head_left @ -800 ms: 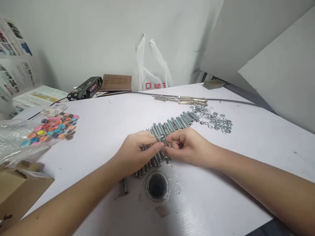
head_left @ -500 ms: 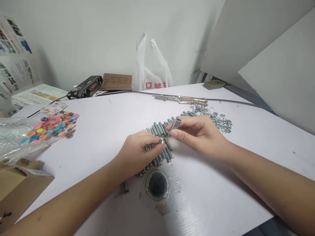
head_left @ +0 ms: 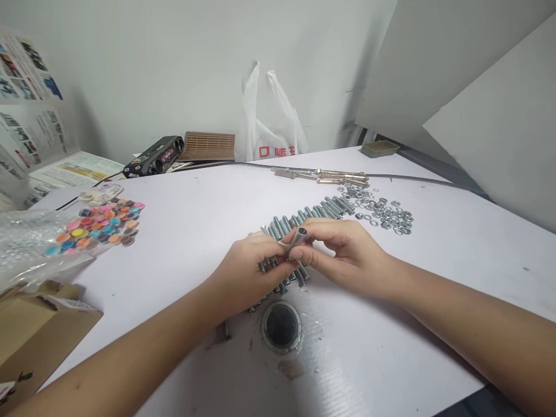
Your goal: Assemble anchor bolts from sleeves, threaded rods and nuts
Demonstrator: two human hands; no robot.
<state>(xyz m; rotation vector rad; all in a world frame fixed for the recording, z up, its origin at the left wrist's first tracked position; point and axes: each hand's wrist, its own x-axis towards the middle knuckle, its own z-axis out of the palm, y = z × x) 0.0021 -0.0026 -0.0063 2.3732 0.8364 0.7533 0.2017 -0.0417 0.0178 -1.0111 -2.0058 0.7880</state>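
My left hand (head_left: 245, 272) and my right hand (head_left: 343, 252) meet over the near end of a row of metal bolts (head_left: 304, 219) lying side by side on the white table (head_left: 195, 214). The right hand pinches a short metal sleeve (head_left: 297, 239), open end tilted up. The left hand's fingers are closed around a bolt beneath the sleeve; most of that bolt is hidden. A pile of nuts and washers (head_left: 382, 211) lies just beyond the row, to the right.
A round cable hole (head_left: 281, 326) sits in the table right under my hands. Colourful round caps (head_left: 98, 225) and a clear plastic bag (head_left: 30, 243) lie at left, a cardboard box (head_left: 39, 336) at near left. Brass-coloured anchor bolts (head_left: 330, 175), a cable and a white bag are at the back.
My right hand pulled a sleeve away from the left hand, lifted it up and right, then brought it back down to the left hand's fingertips. The left hand stayed in place.
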